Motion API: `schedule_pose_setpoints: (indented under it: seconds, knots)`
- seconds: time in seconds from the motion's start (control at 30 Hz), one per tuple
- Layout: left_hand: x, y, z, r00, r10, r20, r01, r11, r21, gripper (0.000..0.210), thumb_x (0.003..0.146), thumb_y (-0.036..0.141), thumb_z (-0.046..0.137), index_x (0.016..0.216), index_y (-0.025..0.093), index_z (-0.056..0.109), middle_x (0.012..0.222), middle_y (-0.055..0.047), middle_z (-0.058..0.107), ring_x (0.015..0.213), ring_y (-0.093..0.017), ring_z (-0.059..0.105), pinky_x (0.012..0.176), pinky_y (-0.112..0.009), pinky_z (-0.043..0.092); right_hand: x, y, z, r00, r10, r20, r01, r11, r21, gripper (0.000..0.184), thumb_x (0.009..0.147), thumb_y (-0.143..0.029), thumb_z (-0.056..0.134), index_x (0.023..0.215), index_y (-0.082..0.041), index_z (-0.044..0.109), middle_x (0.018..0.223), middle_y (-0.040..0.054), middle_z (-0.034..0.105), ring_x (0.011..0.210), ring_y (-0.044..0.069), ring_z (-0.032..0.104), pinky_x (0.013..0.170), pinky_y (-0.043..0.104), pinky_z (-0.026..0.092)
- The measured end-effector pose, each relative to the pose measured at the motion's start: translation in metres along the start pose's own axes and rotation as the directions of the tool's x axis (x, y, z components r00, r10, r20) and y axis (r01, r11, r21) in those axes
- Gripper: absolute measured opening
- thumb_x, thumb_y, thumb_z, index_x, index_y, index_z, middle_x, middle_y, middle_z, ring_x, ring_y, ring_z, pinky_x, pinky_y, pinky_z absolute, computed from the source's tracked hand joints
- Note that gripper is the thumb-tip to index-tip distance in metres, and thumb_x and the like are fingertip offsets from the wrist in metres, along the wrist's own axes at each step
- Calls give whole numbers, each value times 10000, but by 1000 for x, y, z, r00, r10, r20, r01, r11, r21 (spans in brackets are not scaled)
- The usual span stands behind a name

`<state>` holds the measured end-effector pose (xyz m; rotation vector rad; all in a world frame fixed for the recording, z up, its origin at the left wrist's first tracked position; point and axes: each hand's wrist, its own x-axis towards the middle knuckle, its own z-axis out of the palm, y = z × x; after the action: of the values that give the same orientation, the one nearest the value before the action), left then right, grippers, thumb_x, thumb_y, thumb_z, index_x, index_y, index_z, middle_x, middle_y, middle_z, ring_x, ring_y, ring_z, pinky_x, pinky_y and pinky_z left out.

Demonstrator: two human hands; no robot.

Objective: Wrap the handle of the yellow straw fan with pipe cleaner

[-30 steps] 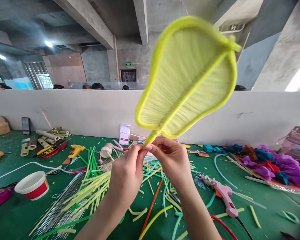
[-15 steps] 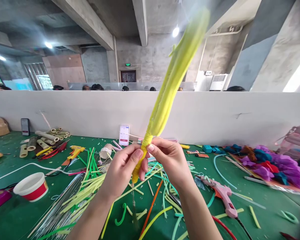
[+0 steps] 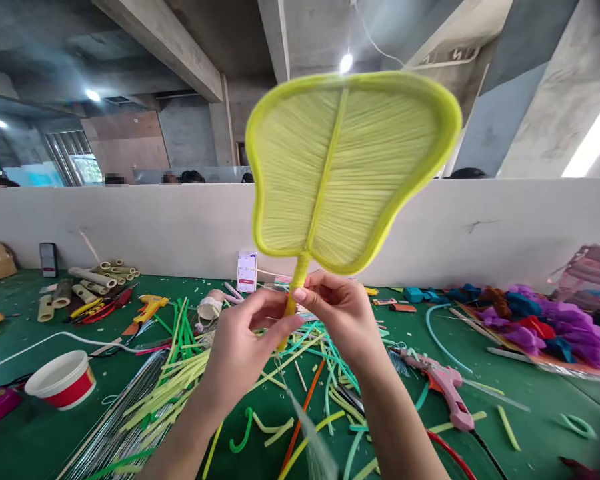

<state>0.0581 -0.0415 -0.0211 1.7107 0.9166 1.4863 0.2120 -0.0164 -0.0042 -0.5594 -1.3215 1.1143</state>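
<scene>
A yellow-green hand fan (image 3: 365, 160), with a fuzzy rim and a centre rib, stands upright and tilted slightly right before me. Its wide face is turned toward me. My right hand (image 3: 341, 313) pinches the wrapped yellow handle (image 3: 301, 270) between thumb and fingers, just below the blade. Lower on the same handle is my left hand (image 3: 253, 337), its thumb in front and its fingers partly hidden behind. A pale tassel (image 3: 310, 427), blurred by motion, dangles from the handle's bottom end.
Fuzzy stems (image 3: 165, 380) in yellow and green litter the green table. A pink glue gun (image 3: 443, 383) lies right, a yellow one (image 3: 150, 308) left. There are also a paper cup (image 3: 63, 379), bamboo pieces (image 3: 100, 280), a propped phone (image 3: 247, 272) and purple fuzzy pieces (image 3: 575, 327). A white partition (image 3: 130, 220) stands behind.
The fan has turned from edge-on to face-on and come more upright. My left thumb has shifted along the handle, and the tassel has swung to the right.
</scene>
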Motion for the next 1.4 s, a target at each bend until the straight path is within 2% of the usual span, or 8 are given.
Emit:
schedule_pose_setpoints:
  seconds: [0.1,0.27,0.6,0.67,0.83,0.97,1.27,1.4]
  knots:
    - [-5,3,3,995,86,-60,-77,987,140,138,902,313,683,974,200,715,886,-28,733,806,-158,712,743,-246,569,0,-1,2,999,11,-34,-12,1000,-28,212,650,-324,901,705,-192,744,676,0,690,644,143,632,615,261,521]
    - [-3,8,-4,984,-111,141,146,951,-272,132,895,309,702,952,191,717,766,-8,702,656,-118,687,645,-218,576,-2,-5,-1,995,54,79,-55,998,8,205,682,-355,881,735,-192,769,709,14,707,627,141,614,593,274,501]
    - [-2,-17,1,802,-59,595,555,443,-704,242,766,389,822,788,169,724,526,49,552,347,-34,470,373,-139,461,-7,-2,1,957,65,283,-119,976,180,160,752,-349,846,696,-214,780,646,0,689,624,131,618,609,254,505]
    - [2,-22,0,809,-96,580,536,525,-661,301,742,433,834,788,163,709,562,29,602,396,-64,541,408,-165,498,-6,-2,0,964,72,254,-120,977,176,155,730,-349,860,713,-216,783,651,-3,696,599,126,614,595,255,508]
    - [7,-8,-4,972,-167,167,207,943,-262,252,730,280,858,897,173,702,870,-43,747,827,-174,718,775,-275,593,-1,-2,-2,999,29,-37,-31,998,-53,222,619,-336,917,720,-198,778,719,30,736,641,168,642,601,289,522]
    - [1,6,-2,996,-93,-7,92,993,-79,181,795,302,798,905,183,718,812,-21,728,762,-158,697,705,-253,570,-2,0,0,995,3,-102,-14,994,-109,200,654,-330,897,734,-193,775,730,35,731,687,171,644,642,291,515]
    - [-1,3,-10,913,-177,369,362,768,-529,186,815,343,776,866,166,761,673,-27,680,510,-104,615,496,-214,537,-6,-3,0,971,118,209,-144,983,113,237,759,-417,829,743,-185,779,603,-12,624,523,101,528,508,246,436]
    - [1,1,-13,856,-195,478,452,729,-513,256,797,416,786,851,165,778,654,-36,685,476,-107,619,476,-216,541,-4,2,4,974,141,175,-173,968,180,271,674,-424,881,759,-186,784,610,-7,641,511,96,502,469,227,398]
